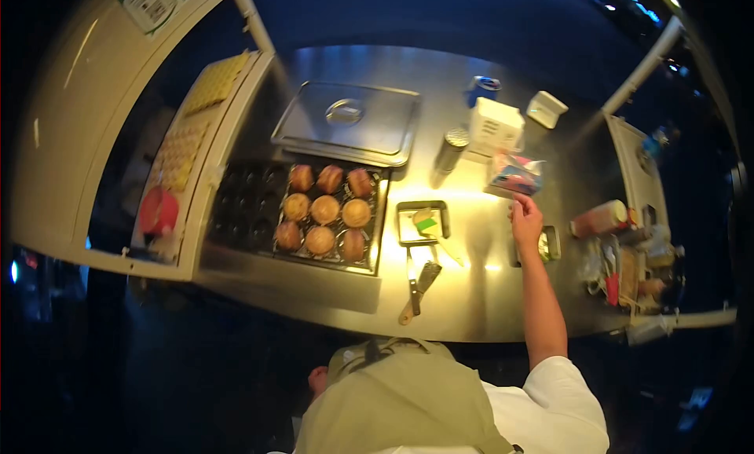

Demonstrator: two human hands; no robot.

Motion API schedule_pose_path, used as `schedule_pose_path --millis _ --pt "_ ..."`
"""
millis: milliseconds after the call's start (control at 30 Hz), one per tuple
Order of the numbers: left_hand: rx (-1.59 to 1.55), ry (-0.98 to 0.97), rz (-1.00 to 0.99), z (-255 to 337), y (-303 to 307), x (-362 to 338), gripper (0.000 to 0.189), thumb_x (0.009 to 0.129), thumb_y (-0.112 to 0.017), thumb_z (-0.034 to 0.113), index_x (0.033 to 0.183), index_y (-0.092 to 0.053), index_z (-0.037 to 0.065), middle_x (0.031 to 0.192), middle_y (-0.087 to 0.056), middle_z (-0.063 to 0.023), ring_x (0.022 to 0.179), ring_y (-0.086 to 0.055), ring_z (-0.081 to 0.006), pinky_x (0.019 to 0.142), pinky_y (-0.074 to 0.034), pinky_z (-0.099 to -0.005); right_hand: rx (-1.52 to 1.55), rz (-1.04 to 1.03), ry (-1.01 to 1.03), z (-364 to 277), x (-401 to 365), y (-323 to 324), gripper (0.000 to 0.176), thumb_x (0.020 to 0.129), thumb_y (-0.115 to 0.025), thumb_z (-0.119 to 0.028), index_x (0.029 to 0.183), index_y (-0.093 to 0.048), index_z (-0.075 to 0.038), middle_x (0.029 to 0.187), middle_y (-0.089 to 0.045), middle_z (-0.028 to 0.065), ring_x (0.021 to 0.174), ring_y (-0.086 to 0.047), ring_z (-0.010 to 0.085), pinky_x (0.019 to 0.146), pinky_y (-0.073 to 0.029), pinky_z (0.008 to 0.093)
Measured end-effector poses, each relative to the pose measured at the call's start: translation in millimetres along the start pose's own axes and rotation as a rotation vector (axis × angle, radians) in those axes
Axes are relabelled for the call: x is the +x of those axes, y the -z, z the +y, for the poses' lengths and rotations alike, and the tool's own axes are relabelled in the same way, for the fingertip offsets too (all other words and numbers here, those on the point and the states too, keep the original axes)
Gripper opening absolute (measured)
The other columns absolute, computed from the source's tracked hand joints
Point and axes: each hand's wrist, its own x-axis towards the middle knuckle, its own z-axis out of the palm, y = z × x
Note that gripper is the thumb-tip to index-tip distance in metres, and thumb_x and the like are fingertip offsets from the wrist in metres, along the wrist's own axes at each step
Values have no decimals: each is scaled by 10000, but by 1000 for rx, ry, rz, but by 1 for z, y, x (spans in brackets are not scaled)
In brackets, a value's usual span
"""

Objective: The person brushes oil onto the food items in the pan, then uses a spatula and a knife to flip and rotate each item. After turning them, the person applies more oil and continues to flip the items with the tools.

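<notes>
Head camera, looking straight down: nearest is a green apron (400, 399), and at its left edge a patch of the left hand (317, 380) shows, too little to tell whether it is open or closed. On the steel counter (471, 297), a wooden-handled knife (414, 285) lies just nearer than the small black tray (422, 222).

Right of the tray, the right hand (525, 222) is stretched out, its fingers (518, 203) loosely together and reaching the near edge of a clear packet (514, 175) with coloured contents. The packet lies directly beyond the fingertips, right of the tray and a little farther away. Whether the fingers pinch it or only touch it cannot be made out.

Farther right of the tray lies a red-capped bottle (601, 218). Left of the tray sits a muffin tin (326, 210). Beyond the tray stand a metal shaker (452, 149) and a white box (495, 128), with a steel lid (345, 122) beyond the tin.
</notes>
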Motion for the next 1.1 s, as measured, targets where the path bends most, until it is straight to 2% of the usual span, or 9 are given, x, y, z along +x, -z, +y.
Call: schedule_pose_path --millis 67,100,133,267,333,467,533,967,1100 --pt "896 -10 780 15 -40 -16 259 959 -675 237 1032 -720 -7 886 -737 -96 757 -677 -199 712 -553 -354 14 -24 -80 3 -21 -20 215 984 -659 -197 973 -693 15 679 -625 -7 593 -545 57 543 -443 252" --pt "873 -133 776 38 -81 -24 213 958 -683 194 1000 -717 -12 850 -730 -76 714 -661 -154 668 -538 -307 -75 -15 -129 5 -43 -22 230 976 -653 -231 973 -718 -11 714 -654 43 622 -580 126 594 -471 300" --pt "852 -255 761 59 -115 -27 170 957 -691 152 968 -713 -17 814 -723 -57 671 -645 -108 625 -523 -261 -168 0 -177 5 -68 -21 248 969 -648 -266 974 -743 -37 750 -684 93 650 -615 196 645 -499 348" --pt "860 -233 362 124 -240 -6 233 990 -652 204 961 -717 -18 813 -734 -61 577 -618 -88 545 -495 -257 -328 42 139 25 -195 -33 354 984 -652 -223 707 -643 -2 575 -528 11 565 -446 94 534 -383 319" --pt "1107 -144 80 140 -300 18 218 962 -642 190 987 -726 -11 774 -730 -107 538 -640 -113 529 -502 -283 -165 -328 -148 -7 -235 -39 388 969 -666 -237 664 -625 0 541 -490 26 554 -415 85 523 -377 327" --pt "1593 -408 -417 105 -358 70 233 878 -724 276 969 -755 64 896 -728 -176 792 -707 -354 717 -554 -426 -428 -619 -114 -78 -231 -63 502 856 -722 -486 667 -721 -21 596 -662 136 567 -663 269 594 -529 386" --pt "1714 -368 -463 89 -379 80 278 860 -729 320 950 -739 57 888 -720 -183 827 -693 -381 736 -546 -457 -671 -827 -101 -85 -222 -72 573 808 -693 -575 668 -733 -20 613 -678 150 621 -689 355 644 -559 448" --pt "1885 -226 -418 68 -418 78 319 767 -735 243 936 -638 -9 953 -681 -227 870 -691 -425 788 -572 -485 -448 -871 107 -54 -221 -12 339 830 -615 -345 768 -707 -25 718 -674 210 662 -654 412 662 -536 492" --pt "1871 -213 -482 101 -398 83 285 754 -731 237 903 -646 9 915 -684 -220 882 -689 -418 779 -563 -493 -215 -875 -79 -75 -234 1 280 895 -580 -226 1013 -726 -19 867 -705 215 797 -696 358 755 -542 435"
